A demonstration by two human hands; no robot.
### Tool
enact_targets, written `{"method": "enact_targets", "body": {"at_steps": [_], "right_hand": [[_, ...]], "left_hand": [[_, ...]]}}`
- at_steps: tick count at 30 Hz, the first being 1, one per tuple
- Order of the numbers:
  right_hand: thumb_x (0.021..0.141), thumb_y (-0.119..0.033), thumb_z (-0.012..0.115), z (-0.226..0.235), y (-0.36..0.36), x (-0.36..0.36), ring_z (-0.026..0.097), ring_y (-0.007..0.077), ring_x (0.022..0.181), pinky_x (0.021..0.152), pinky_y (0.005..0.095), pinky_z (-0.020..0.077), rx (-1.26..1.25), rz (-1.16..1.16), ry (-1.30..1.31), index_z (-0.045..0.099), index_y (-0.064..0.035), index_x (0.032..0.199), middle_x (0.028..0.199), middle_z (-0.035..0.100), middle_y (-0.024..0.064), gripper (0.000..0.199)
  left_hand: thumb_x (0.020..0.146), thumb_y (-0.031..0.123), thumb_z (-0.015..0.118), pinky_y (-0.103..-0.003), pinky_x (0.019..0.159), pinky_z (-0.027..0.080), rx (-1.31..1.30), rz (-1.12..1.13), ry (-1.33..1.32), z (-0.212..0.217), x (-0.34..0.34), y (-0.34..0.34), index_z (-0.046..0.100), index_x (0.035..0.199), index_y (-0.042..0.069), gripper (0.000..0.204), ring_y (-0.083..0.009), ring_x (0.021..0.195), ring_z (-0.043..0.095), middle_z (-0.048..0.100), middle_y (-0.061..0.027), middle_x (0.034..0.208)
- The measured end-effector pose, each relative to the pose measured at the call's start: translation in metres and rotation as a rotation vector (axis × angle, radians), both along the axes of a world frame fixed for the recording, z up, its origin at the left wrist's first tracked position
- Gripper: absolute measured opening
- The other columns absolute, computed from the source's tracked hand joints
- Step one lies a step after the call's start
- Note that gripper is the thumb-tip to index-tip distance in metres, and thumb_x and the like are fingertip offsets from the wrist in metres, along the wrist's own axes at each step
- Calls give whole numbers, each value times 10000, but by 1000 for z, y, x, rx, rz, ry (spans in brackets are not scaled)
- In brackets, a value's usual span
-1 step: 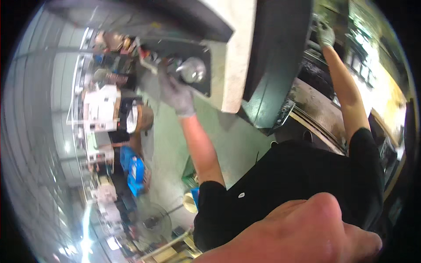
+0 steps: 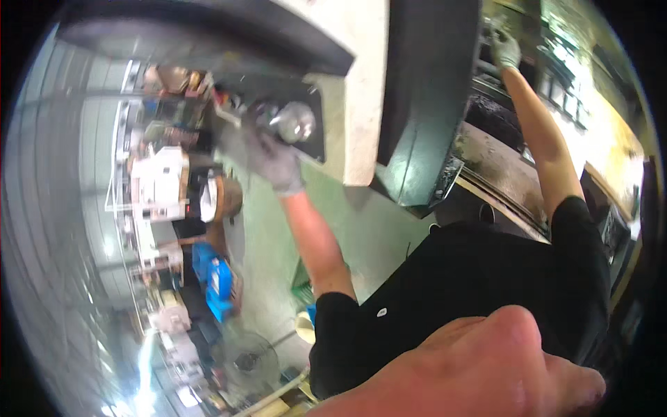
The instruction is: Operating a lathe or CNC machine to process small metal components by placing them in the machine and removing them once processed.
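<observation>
A big bare hand fills the bottom of the view, very close to the camera; it looks bunched up with the knuckles on top, but I cannot tell if it is holding anything, or which of the wearer's two hands it is; the other hand is not in view.

Just behind that hand is another person in a black shirt; the hand seems to be right by this person's back, though I cannot tell if it touches.

This person has both arms stretched out; one gloved hand in a grey glove is at a shiny round metal part on a dark panel, with its fingers by the part; the other gloved hand reaches far up on the other side, into a dark machine, and what it holds is too small to see.

Between the two arms stands a pale block next to the dark machine; under it the floor is green.

Off to the left, well apart from the hands, there is a white machine, a brown round tub beside it, a blue box lower down, and a round fan near the bottom; it is all blurry and bent by the lens.
</observation>
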State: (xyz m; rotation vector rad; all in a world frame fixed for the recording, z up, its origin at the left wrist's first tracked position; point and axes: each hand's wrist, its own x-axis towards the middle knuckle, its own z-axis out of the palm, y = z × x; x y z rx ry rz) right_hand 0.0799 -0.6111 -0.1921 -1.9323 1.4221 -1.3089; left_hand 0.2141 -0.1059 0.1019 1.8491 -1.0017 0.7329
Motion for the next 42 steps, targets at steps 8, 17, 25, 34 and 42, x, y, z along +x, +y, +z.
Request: {"method": "enact_targets", "body": {"at_steps": [8,17,25,34,42], "right_hand": [[853,-536,555,21,18,-3,636,359,950,808,430,497,226,32,-66,687,-169,1104,1005,674,172,464],[822,-554,566,27,12,-14,612,383,1000,857,464,471,166,95,59,657,-114,1133,1054,651,218,546],[879,-195,611,38,205,-75,581,122,742,667,254,482,334,508,-770,631,-33,1148,909,643,52,315],[900,-174,604,66,391,-162,601,113,786,705,257,502,950,639,-785,606,3,1167,932,639,52,321],[910,-237,564,35,415,-188,572,90,826,723,253,478,863,582,-750,629,58,1097,928,649,38,355]], "left_hand": [[965,82,391,-364,884,487,51,3,-49,-3,8,0,513,1230,-44,318,-266,995,627,615,-173,1137],[958,39,383,-377,920,468,98,12,-173,-1,7,-1,515,1238,-45,321,-281,1054,595,586,-182,1176],[952,87,448,-374,949,454,27,48,-216,-15,2,13,566,1211,-31,308,-323,1108,587,607,-195,1192],[932,45,467,-414,773,528,39,-65,-437,-19,12,17,592,1113,-65,246,-356,908,651,648,-214,1049],[960,108,434,-397,807,507,-9,-253,-318,-14,10,23,571,1143,-57,282,-345,925,635,622,-206,1096]]}}
